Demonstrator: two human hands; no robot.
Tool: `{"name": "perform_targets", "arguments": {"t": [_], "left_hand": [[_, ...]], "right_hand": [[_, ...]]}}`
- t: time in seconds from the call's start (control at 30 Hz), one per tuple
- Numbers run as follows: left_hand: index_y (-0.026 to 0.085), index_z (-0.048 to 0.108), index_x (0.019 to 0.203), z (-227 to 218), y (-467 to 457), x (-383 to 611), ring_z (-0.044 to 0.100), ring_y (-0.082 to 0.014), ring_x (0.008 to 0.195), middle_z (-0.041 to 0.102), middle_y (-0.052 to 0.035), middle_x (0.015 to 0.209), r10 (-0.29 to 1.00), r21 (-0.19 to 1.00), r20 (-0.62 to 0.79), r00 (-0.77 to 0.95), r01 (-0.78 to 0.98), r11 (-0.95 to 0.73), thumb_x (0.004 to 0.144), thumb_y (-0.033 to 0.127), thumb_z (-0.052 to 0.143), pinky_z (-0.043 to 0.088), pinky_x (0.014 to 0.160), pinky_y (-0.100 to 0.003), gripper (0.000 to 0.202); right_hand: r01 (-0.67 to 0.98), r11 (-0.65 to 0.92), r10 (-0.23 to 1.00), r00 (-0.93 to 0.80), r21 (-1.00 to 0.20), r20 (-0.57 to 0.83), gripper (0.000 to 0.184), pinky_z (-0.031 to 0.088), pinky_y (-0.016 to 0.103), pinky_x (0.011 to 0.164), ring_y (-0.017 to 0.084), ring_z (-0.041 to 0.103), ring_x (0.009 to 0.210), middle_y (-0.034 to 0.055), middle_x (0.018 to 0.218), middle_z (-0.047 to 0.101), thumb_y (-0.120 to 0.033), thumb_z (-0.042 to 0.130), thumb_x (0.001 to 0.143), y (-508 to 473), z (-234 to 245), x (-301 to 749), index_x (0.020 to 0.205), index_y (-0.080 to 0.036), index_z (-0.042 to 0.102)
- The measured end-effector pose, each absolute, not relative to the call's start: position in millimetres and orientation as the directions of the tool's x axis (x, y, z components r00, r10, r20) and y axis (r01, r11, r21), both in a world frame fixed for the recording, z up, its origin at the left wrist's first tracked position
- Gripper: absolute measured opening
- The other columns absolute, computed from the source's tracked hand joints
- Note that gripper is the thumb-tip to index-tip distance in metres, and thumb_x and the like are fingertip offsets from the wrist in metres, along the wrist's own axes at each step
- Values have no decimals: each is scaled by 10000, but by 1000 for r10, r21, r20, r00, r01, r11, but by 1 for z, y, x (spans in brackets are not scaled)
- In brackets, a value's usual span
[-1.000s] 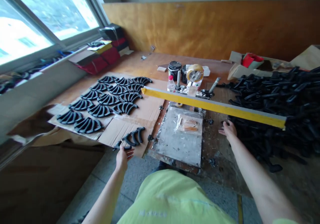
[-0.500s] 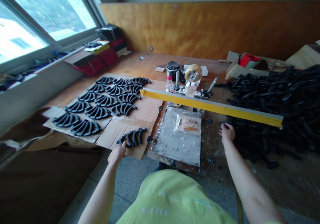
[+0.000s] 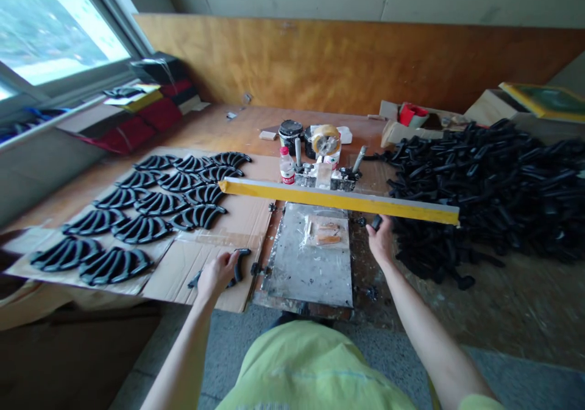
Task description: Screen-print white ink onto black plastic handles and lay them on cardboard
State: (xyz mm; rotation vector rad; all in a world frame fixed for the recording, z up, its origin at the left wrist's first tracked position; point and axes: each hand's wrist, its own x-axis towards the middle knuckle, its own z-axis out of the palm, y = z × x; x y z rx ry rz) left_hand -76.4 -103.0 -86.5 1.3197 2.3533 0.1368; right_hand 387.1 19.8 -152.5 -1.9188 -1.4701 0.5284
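Note:
My left hand (image 3: 218,274) rests on a small group of curved black plastic handles (image 3: 239,261) lying on the cardboard sheet (image 3: 249,215) near the table's front edge, fingers curled over them. My right hand (image 3: 380,242) is closed around one black handle (image 3: 376,222) at the edge of the big pile of black handles (image 3: 484,184). Between my hands lies a grey metal plate (image 3: 306,264) with a small plastic-wrapped piece (image 3: 325,233) on it. A long yellow-edged frame bar (image 3: 338,200) hangs above the plate.
Rows of fanned black handles (image 3: 137,215) cover the cardboard at left. Behind the bar stand a black tin (image 3: 290,131), a tape roll (image 3: 325,139) and a small bottle (image 3: 286,166). Boxes (image 3: 411,123) sit at the back right, red and black items (image 3: 150,102) under the window.
My left hand moved forward onto the handles on the cardboard. My right hand closed on a black handle and drew it from the pile toward the plate. The camera turned right.

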Motion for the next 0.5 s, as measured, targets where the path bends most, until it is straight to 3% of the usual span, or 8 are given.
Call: {"name": "perform_targets", "arguments": {"t": [0.07,0.13,0.2,0.3,0.4,0.5], "left_hand": [[225,582,675,-72,-82,-60,585,-211,572,611,-35,548,879,468,-269,-394,745,477,836,639,357,367,533,-264,498],[212,597,700,-53,-58,-41,537,-170,503,583,-11,513,918,657,-197,-344,649,384,828,598,428,354,500,-244,440],[195,608,731,-30,-35,-20,479,-128,444,554,8,493,945,825,-111,-307,502,259,819,556,490,339,468,-222,390],[175,597,770,7,-9,10,411,-82,406,505,33,472,945,966,45,-323,255,41,828,502,531,317,440,-187,339],[158,604,848,34,4,33,397,-72,408,471,49,466,912,988,154,-381,74,-136,869,488,478,329,444,-171,353],[137,624,954,45,4,47,395,-80,408,459,53,460,929,984,161,-334,-16,-176,897,501,411,337,443,-179,426]], "right_hand": [[781,105,984,6,-616,176,472,486,400,857,257,621,981,143,1125,645,-265,543,869,10,-140,361,1319,-151,453],[784,374,927,-304,-495,218,370,455,407,906,249,586,1017,110,1111,657,-209,550,871,5,-128,339,1240,-187,555],[756,528,849,-480,-388,220,307,441,397,921,237,554,1035,84,1130,649,-168,528,882,4,-117,322,1168,-219,625],[762,576,817,-538,-296,206,344,436,365,927,222,517,1071,80,1168,613,-144,463,912,4,-108,306,1203,-229,626],[783,570,822,-549,-250,153,386,434,343,928,219,500,1085,91,1119,611,-138,432,924,0,-104,294,1265,-227,591],[808,547,837,-532,-217,127,428,438,362,922,235,495,1110,105,1187,591,-134,432,916,-6,-103,288,1314,-242,548]]}}
